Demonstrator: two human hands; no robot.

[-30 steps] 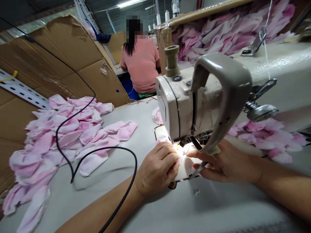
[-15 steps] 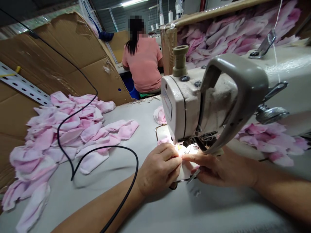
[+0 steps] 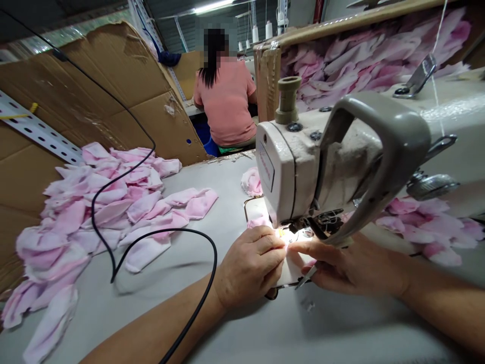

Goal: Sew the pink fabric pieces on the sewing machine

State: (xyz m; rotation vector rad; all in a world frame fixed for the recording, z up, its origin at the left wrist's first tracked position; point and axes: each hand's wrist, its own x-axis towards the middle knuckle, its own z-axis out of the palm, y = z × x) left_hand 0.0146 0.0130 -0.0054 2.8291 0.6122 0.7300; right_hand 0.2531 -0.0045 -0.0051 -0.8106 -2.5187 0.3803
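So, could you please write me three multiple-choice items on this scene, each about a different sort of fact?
1. Where is the left hand? A: on the cardboard sheet; B: at the needle area of the sewing machine; C: on the thread spools.
2. What colour is the co-worker's top? A: blue; B: black; C: salmon pink.
3. What state is the light under the machine head in? A: lit; B: off.

1 B: it sits against the fabric there. 2 C: the seated person's back shows it. 3 A: a bright glow falls on the fabric.
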